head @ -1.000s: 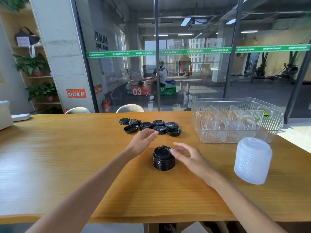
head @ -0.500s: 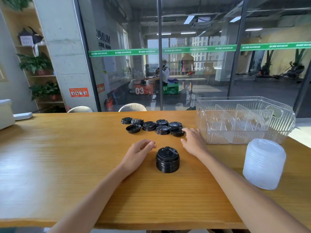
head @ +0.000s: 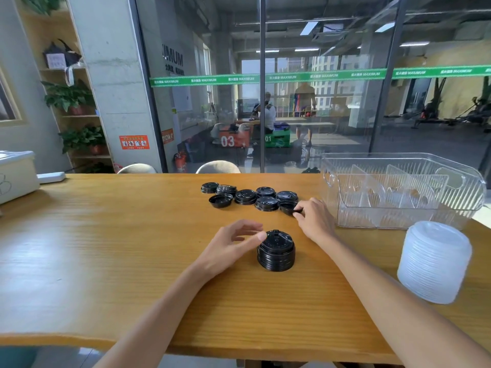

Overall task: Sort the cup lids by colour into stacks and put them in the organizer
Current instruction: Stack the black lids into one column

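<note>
A stack of black lids (head: 276,252) stands in the middle of the wooden table (head: 106,248). My left hand (head: 233,243) lies just left of it, thumb tip touching the top lid, fingers loosely curved. Several loose black lids (head: 245,197) lie farther back. My right hand (head: 313,216) pinches the rim of an upturned black lid (head: 287,207) at the right end of that group. A tall stack of white lids (head: 434,261) stands at the right. The clear organizer (head: 401,189) with dividers sits behind it, holding nothing I can see.
A white box (head: 16,176) sits at the table's far left edge. Two chair backs (head: 218,167) show behind the table, in front of a glass wall.
My right hand moved from the black stack out to the loose lids and took hold of the rightmost one. My left hand dropped beside the stack and its thumb now touches the top lid.
</note>
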`<state>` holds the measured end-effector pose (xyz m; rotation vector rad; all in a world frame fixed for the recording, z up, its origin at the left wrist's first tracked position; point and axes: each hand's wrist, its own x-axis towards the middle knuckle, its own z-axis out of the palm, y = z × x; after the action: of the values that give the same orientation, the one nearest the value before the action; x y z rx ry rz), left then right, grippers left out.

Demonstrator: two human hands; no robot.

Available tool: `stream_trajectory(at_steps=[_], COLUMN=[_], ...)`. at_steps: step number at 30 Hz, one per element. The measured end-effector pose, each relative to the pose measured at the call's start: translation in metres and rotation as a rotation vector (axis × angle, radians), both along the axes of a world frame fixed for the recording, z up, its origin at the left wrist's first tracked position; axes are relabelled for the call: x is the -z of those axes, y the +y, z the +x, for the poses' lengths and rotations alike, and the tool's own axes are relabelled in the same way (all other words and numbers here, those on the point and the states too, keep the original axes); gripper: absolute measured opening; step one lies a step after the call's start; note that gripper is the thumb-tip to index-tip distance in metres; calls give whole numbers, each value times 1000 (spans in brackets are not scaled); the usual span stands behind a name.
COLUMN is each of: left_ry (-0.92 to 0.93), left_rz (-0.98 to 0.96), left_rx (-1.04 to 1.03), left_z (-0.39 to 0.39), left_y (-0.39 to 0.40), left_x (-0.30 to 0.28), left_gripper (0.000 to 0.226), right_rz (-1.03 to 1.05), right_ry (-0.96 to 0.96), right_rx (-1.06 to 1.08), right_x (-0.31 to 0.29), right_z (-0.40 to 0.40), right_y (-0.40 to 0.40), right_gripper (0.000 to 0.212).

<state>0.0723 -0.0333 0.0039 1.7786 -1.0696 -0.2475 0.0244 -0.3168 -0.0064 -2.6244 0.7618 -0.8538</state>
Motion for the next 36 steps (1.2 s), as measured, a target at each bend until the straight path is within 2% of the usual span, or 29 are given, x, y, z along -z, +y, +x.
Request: stream_trajectory(at_steps=[4,7,11,17,25,27,31,36], left_ry=[-66,-99,-134,-150,-164,-166,-175,-182], left_rz=[101,160,171,187,191,192,188,180], left_rx=[88,88,66,28,-10,-16,-16,-10], left_z=[1,3,4,4,4,4,5,4], left_y=[-3,-6,-8,-7,-6,-7,-7,-7], left_x=[3,6,10,8,8,8,8,8], left_gripper=[78,90,88,88,91,91,89,89], right_rz=[58,145,313,791,1248,1334,1479,1480], right_ry=[-113,-213,-325,-434,-620,-671,-707,-642], right_rx=[-54,-130,-259,-378,-394,-400,-453,-491], right_x=[-14,-28,-41,-35,-20,-18,-16,-15], right_z=[-9,-19,-40,-70,-90,-93,-97,-94], right_y=[12,25,44,63,69,68,66,66], right_gripper=[11,9,9,10,21,24,13,18])
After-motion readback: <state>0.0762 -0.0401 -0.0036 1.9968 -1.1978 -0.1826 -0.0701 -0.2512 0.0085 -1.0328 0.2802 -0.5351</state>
